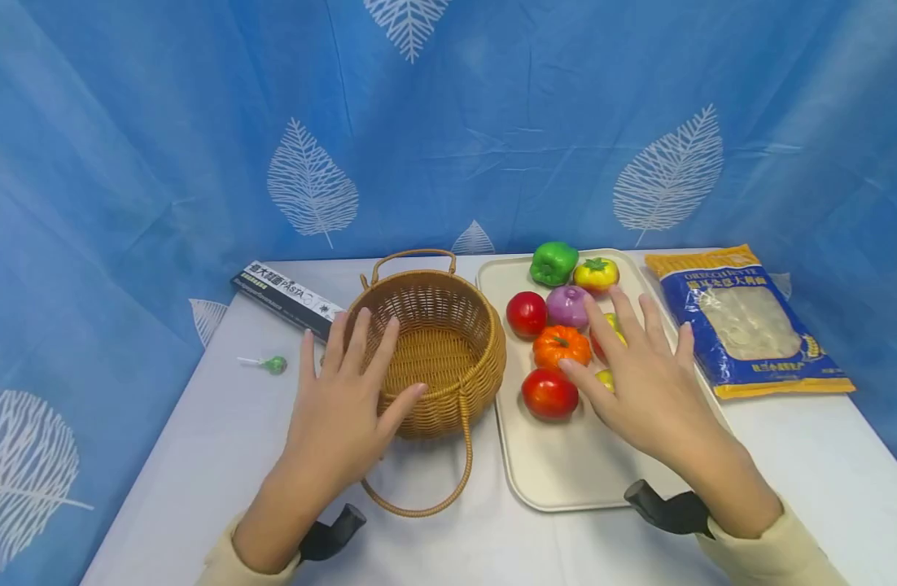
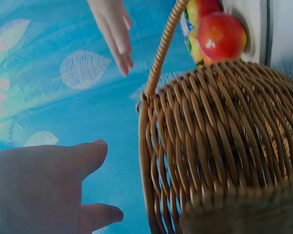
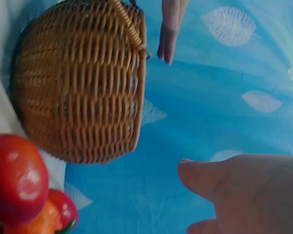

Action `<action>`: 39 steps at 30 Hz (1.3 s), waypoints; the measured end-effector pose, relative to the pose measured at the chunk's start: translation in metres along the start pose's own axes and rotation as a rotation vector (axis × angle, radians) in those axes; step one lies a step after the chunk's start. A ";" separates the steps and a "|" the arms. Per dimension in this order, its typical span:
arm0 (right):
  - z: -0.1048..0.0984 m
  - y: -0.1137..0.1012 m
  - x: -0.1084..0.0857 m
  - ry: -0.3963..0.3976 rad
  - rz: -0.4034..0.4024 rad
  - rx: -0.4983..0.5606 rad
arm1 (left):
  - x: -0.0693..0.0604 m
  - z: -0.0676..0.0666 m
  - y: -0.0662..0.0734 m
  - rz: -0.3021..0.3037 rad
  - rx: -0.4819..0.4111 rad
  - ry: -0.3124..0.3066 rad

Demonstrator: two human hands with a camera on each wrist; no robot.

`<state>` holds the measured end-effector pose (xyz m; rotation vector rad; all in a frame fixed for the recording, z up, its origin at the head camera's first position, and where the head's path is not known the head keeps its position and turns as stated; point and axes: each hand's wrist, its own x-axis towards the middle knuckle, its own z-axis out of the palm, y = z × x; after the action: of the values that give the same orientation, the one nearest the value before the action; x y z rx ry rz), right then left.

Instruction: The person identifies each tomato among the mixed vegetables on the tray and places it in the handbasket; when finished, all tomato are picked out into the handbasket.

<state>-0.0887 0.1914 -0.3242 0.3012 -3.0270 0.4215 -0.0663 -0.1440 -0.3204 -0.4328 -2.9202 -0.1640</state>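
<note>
The round produce could roll on the tray point(image 1: 551, 480) if the right hand point(image 1: 654, 399) knocks the red tomato point(image 1: 549, 394) or orange pumpkin point(image 1: 562, 346); the basket point(image 1: 441, 418) could tip if the left hand point(image 1: 334, 419) catches its rim. Both hands hover with fingers spread, holding nothing. The basket stands on the desk point(image 1: 207, 456), mostly right of the left fingers, which overlap its rim from the head but show a gap at the wrist. The right fingers' height above the produce is hard to judge.
</note>
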 end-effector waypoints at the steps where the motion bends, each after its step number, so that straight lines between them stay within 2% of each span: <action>1: 0.000 0.004 -0.002 0.005 0.003 -0.002 | -0.001 0.000 -0.002 -0.006 0.000 -0.001; 10: 0.007 0.050 -0.018 0.082 -0.005 0.044 | -0.009 -0.001 -0.027 -0.073 -0.034 0.004; 14: 0.015 0.074 -0.026 0.129 -0.018 0.109 | -0.014 0.004 -0.038 -0.107 -0.085 0.091; 19: 0.029 0.093 -0.038 0.189 0.023 0.242 | -0.021 0.013 -0.049 -0.169 -0.175 0.217; 23: 0.041 0.102 -0.042 0.242 0.065 0.306 | -0.024 0.026 -0.054 -0.177 -0.281 0.329; 26: 0.050 0.106 -0.042 0.292 0.068 0.339 | -0.025 0.039 -0.053 -0.161 -0.405 0.410; 30: 0.062 0.110 -0.041 0.329 0.043 0.450 | -0.026 0.055 -0.047 -0.163 -0.550 0.469; 33: 0.071 0.113 -0.042 0.308 0.046 0.539 | -0.024 0.063 -0.043 -0.172 -0.628 0.520; 36: 0.077 0.115 -0.042 0.255 0.071 0.586 | -0.022 0.071 -0.041 -0.192 -0.714 0.551; 39: 0.081 0.116 -0.041 0.196 0.063 0.620 | -0.021 0.081 -0.038 -0.213 -0.819 0.576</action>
<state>-0.0755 0.2858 -0.4361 0.1781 -2.6418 1.3063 -0.0711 -0.1750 -0.4072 -0.1276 -2.2023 -1.2897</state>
